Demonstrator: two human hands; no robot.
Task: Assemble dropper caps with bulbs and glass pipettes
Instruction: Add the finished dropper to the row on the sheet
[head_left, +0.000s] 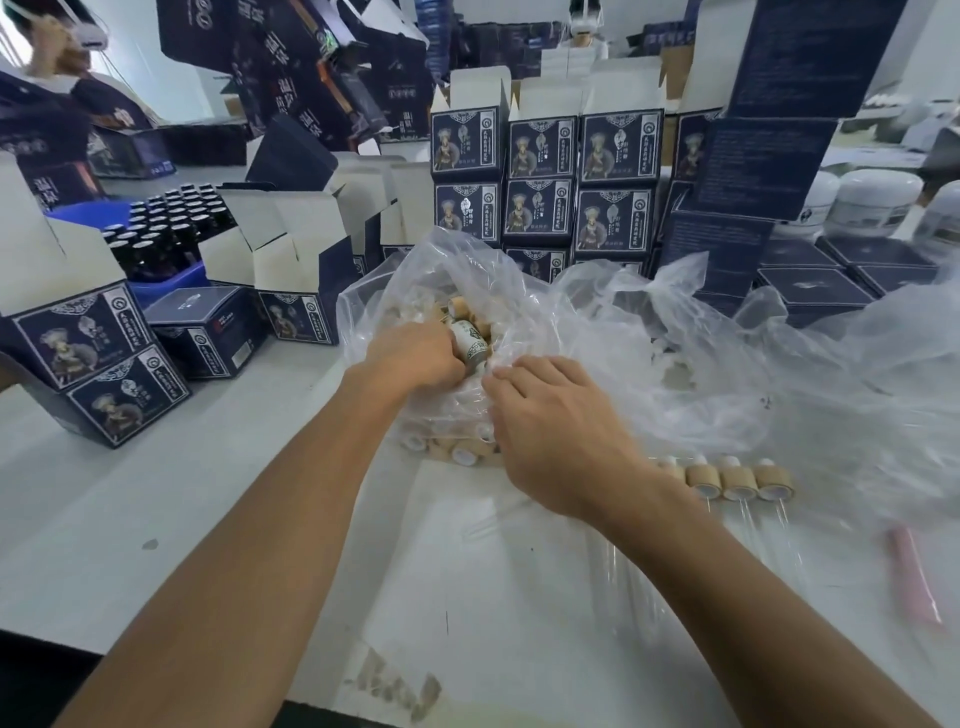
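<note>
So the caps (457, 447) are loose in a clear plastic bag (597, 322) sitting dead centre on the white table (208, 493), tan wood-look collars with white tops, piled at the bottom of it. The left hand (415, 358) is inside the bag mouth with its fingers curled around a small labelled bottle (467, 338), clamped on it as far as I can see. It may just be getting moved out of the way so the caps are reachable, that's my guess. The right hand (550, 431) lies flat on the plastic at about 5 o'clock from the left, fingers spread and relaxed, holding nothing, probably pinning the bag so it doesn't slide.

At roughly 4 o'clock from the bag, finished droppers (737, 480) lie side by side in a row, glass tubes pointing toward the person, so that looks like the done pile. The right forearm covers the start of that row, so no count. Loose glass tubes (498, 514) on the table are nearly invisible against the white. Bulbs, if any are in the bag, I can't make out through the crinkled plastic.

Farther out: dark printed boxes (540, 150) stacked at 12, a tray of dark bottles (166, 223) at 10, a pink thing (914, 577) at 4.
</note>
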